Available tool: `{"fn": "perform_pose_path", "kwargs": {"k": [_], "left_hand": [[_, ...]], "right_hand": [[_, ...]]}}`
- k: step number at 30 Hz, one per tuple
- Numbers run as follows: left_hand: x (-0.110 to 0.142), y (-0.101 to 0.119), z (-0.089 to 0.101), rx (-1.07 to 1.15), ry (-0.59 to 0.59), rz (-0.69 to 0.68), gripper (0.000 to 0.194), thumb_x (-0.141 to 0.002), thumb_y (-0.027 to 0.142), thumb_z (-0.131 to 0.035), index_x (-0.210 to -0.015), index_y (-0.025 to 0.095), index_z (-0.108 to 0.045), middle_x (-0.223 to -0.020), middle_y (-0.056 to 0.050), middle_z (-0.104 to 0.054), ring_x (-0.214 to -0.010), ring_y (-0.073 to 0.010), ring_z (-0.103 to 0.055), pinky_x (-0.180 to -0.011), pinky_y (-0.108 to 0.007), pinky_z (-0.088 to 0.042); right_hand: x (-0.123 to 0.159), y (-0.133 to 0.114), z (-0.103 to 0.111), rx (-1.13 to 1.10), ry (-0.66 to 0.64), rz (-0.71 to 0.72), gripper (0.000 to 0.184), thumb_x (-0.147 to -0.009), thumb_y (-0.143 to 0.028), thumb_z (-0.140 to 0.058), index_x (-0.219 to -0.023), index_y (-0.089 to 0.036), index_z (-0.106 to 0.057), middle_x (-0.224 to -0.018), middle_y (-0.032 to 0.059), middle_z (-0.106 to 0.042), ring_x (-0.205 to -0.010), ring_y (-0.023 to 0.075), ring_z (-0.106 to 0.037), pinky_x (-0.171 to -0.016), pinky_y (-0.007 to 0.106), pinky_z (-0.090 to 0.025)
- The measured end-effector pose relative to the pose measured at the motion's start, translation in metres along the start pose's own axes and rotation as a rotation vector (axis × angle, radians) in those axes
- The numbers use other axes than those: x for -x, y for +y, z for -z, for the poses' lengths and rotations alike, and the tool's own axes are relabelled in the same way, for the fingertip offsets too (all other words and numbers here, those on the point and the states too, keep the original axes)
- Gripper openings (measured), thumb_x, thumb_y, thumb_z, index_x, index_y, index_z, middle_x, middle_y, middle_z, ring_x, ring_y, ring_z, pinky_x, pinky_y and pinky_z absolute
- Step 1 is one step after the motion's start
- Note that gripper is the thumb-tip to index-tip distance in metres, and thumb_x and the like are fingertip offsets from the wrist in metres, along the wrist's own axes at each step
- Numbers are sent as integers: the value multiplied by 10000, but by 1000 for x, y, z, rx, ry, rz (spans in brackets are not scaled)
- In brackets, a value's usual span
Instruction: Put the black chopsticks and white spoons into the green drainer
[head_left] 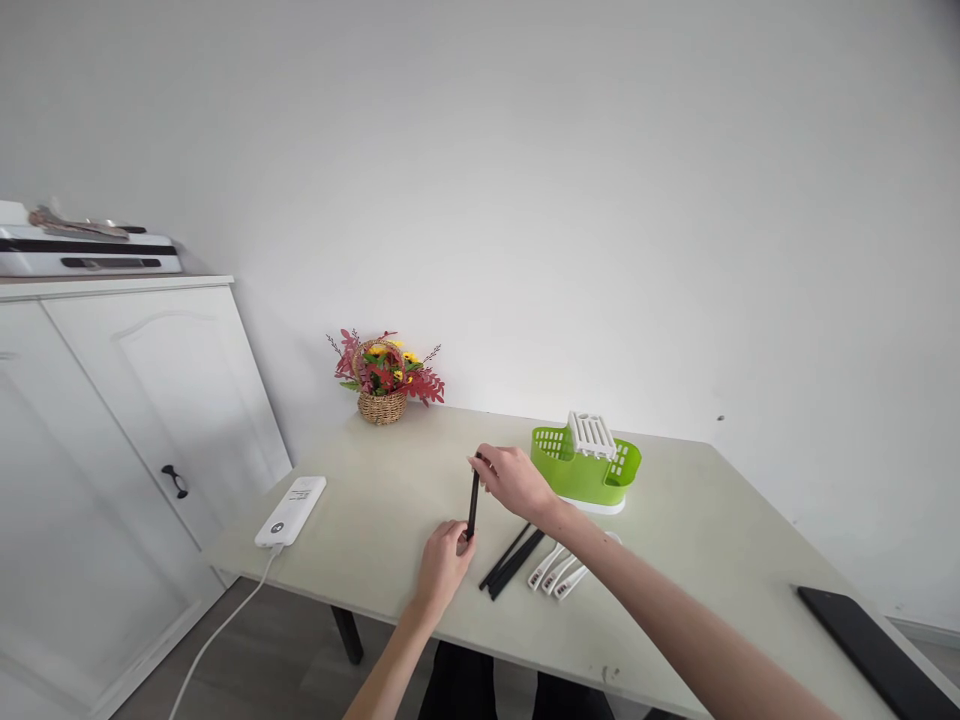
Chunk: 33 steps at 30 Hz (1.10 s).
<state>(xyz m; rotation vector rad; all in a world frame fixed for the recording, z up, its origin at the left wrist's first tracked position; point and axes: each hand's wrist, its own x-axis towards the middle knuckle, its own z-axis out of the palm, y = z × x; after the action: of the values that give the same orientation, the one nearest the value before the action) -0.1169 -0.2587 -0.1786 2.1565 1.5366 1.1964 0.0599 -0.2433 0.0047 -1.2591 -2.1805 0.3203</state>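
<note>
A black chopstick (pixel 473 503) is held nearly upright above the table between my two hands. My right hand (pixel 516 480) pinches its top end and my left hand (pixel 444 562) grips its bottom end near the table top. More black chopsticks (pixel 513 560) lie flat on the table just right of my left hand. Beside them lie three white spoons (pixel 559 573). A green cutlery drainer (pixel 586 464) with a white slotted insert stands behind my right hand.
A white power bank (pixel 291 510) with a cable lies at the left of the beige table (pixel 705 540). A basket of flowers (pixel 384 378) stands at the back. A black phone (pixel 870 648) lies at the right edge. A white cabinet (pixel 127 420) stands on the left.
</note>
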Motion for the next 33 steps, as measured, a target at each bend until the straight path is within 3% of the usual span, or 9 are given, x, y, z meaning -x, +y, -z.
{"fn": "perform_pose_path", "kwargs": {"k": [5,14,33], "left_hand": [[-3,-2,5,109,-40,44,280,-970,439,-600,-890,217,-750,-886,-78,-793,-796,-234,-742,-771,-340,-591],[-4,3,10,179,-44,107,372,-966,530,-579,-843,216,-735,-810,-65,-789,-737,-227,-726,-733,-320,-565],[-5,3,10,188,-31,107,357,-947,531,-609,-811,223,-727,-795,-53,-792,-716,-220,-727,-719,-306,-561]], "right_hand": [[-1,2,-2,0,-2,4,278,-1071,-326,-469,-836,-230,-582,-732,9,-696,-642,137,-629,-666,237,-385],[-1,4,-3,-15,0,-2,286,-1075,-330,-461,-833,-228,-576,-721,5,-690,-629,134,-625,-673,237,-386],[3,2,0,-27,-2,-19,276,-1070,-320,-469,-829,-232,-571,-751,10,-706,-645,138,-649,-667,236,-387]]}}
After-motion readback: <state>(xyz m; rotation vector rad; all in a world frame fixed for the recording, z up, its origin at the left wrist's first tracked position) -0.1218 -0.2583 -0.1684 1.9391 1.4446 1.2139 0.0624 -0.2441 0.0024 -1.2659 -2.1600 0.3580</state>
